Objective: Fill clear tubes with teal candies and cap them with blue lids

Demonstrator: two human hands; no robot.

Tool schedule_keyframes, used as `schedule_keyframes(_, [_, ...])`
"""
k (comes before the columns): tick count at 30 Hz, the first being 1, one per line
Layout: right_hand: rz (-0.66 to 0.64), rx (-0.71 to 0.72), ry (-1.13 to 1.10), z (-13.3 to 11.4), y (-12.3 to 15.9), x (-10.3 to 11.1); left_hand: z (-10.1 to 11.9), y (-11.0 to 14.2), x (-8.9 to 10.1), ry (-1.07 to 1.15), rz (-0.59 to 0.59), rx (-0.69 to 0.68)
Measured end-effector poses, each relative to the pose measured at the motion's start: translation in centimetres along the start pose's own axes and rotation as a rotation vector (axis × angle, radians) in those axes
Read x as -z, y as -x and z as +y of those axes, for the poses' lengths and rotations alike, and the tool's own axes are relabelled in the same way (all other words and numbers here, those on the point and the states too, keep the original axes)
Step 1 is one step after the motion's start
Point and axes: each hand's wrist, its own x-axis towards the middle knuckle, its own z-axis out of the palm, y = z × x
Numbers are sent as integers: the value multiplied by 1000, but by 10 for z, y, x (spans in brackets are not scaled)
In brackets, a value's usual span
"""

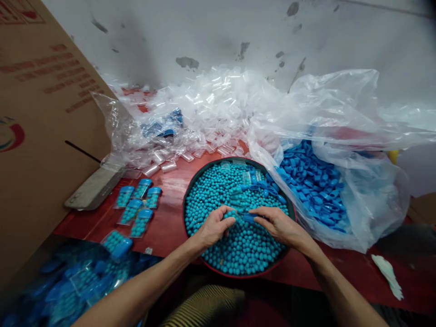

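Note:
A round dark bowl (186, 200) full of small turquoise balls (218, 186) stands on the red table. Over its near part my left hand (213, 227) is closed round a small clear tube filled with balls (233, 213). My right hand (277, 225) pinches a blue cap (250, 218) right beside that tube's end. A few empty clear tubes and blue caps lie on the balls at the bowl's far right (259, 184).
Several filled, capped tubes (138, 206) lie left of the bowl. A heap of empty clear tubes (204, 118) is behind it. A plastic bag of blue caps (313, 186) sits right. A cardboard box (41, 127) stands left, a bag of finished tubes (78, 281) below.

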Motion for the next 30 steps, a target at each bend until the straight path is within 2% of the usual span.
schedule_keyframes(3, [80,-77,-85,0,0,1,-1,-1,0,3,-18,-1])
schedule_keyframes(6, [142,-125,-332,-5,-5,-15,-3,-1,-1,33,-56,-38])
schedule_keyframes(11, [124,-185,-643,-9,-10,-36,-5,0,-2,97,-66,-93])
schedule_keyframes(14, [199,-144,-566,-7,-8,-35,-5,1,-2,120,-80,-93])
schedule_keyframes(18, [413,69,-169,-5,-4,-34,-6,0,-2,161,-102,-84])
schedule_keyframes(21, [464,240,-2,-5,-1,-40,-4,1,-1,192,-101,-77])
schedule_keyframes(23, [458,307,22,-6,2,-45,-3,2,-1,201,-104,-71])
schedule_keyframes(25, [447,316,-2,-8,4,-47,-2,2,-1,204,-105,-61])
schedule_keyframes(30, [403,177,-243,-13,5,-47,0,3,-1,154,-100,-74])
